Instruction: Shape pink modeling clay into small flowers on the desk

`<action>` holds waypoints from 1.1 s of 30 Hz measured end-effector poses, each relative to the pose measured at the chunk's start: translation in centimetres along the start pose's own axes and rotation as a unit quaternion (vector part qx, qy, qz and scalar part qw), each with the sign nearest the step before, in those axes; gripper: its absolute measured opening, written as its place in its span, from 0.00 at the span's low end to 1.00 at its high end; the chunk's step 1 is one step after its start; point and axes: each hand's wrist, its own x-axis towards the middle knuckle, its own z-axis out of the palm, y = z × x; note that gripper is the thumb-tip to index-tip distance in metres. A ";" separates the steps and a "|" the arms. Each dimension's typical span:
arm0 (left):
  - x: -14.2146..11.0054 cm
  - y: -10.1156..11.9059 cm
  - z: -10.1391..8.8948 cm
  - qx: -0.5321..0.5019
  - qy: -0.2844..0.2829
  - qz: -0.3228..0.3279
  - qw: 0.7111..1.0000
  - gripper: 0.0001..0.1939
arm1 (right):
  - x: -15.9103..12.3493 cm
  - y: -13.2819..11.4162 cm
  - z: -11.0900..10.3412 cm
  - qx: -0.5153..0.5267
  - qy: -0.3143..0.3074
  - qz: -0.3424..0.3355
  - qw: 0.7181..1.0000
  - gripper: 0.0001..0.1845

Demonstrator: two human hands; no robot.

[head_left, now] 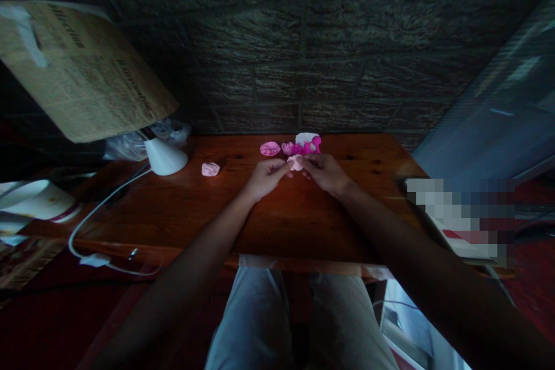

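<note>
My left hand point(266, 178) and my right hand point(327, 174) meet over the wooden table. Between their fingertips is a pale pink lump point(296, 163) that looks like modelling clay, pinched from both sides. Just behind it lie a pink ruffled piece point(270, 148), a pink rounded piece point(288, 148) and several bright magenta bits point(309, 147), by a small white item point(306, 138). A separate pale pink crumpled lump point(210, 169) rests to the left, apart from my hands. My fingers cover part of the held lump.
The wooden table point(191, 217) stands against a dark stone-block wall point(269, 40). At left are a lamp with a newsprint shade point(99, 75), its white base point(165, 157), a white cable point(89, 199) and a paper cup point(41, 199). A large grey panel point(485, 110) leans at right.
</note>
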 end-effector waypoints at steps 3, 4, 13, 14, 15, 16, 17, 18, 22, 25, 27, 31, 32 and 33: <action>0.1 -0.2 -0.2 0.004 0.006 0.009 1.000 0.25 | -0.1 -0.1 0.0 0.002 -0.010 -0.004 1.000 0.28; 0.1 -0.2 -0.2 0.008 0.008 0.013 1.000 0.25 | -0.1 -0.1 0.0 0.008 -0.016 -0.002 1.000 0.28; 0.1 -0.2 -0.1 0.002 0.017 0.029 0.999 0.21 | -0.1 0.1 -0.2 0.017 -0.033 -0.016 0.999 0.24; 0.1 -0.3 -0.1 -0.003 0.025 0.028 0.999 0.21 | -0.1 0.1 -0.1 0.012 -0.033 -0.013 0.999 0.24; 0.2 -0.3 -0.1 -0.005 0.031 0.029 0.999 0.21 | -0.1 0.1 -0.1 0.008 -0.033 -0.010 0.999 0.24; 0.2 -0.3 -0.1 -0.006 0.035 0.031 0.999 0.21 | 0.0 0.2 0.0 0.006 -0.032 -0.008 0.999 0.23; 0.2 -0.4 -0.1 -0.006 0.036 0.034 0.999 0.20 | 0.0 0.2 0.0 0.004 -0.032 -0.007 0.999 0.23; 0.2 -0.4 -0.2 -0.005 0.038 0.037 0.999 0.20 | 0.0 0.2 0.1 0.003 -0.033 -0.008 0.999 0.22; 0.3 -0.3 -0.5 -0.001 0.042 0.050 0.998 0.19 | 0.0 0.2 0.2 0.018 -0.032 -0.009 0.999 0.23; 0.3 -0.3 -0.6 0.002 0.042 0.053 0.998 0.20 | 0.0 0.2 0.0 0.056 -0.005 0.002 0.998 0.25; 0.3 -0.3 -0.6 0.001 0.044 0.051 0.998 0.21 | 0.0 0.2 -0.2 0.075 0.010 0.007 0.997 0.26; 0.3 -0.3 -0.3 -0.008 0.036 0.045 0.998 0.22 | 0.1 0.2 -0.4 0.043 0.016 -0.008 0.999 0.26; 0.3 -0.3 -0.2 -0.010 0.032 0.043 0.998 0.22 | 0.1 0.2 -0.4 0.031 0.016 -0.013 0.999 0.26; 0.3 -0.3 -0.2 -0.012 0.029 0.041 0.999 0.22 | 0.1 0.2 -0.4 0.022 0.017 -0.016 0.999 0.26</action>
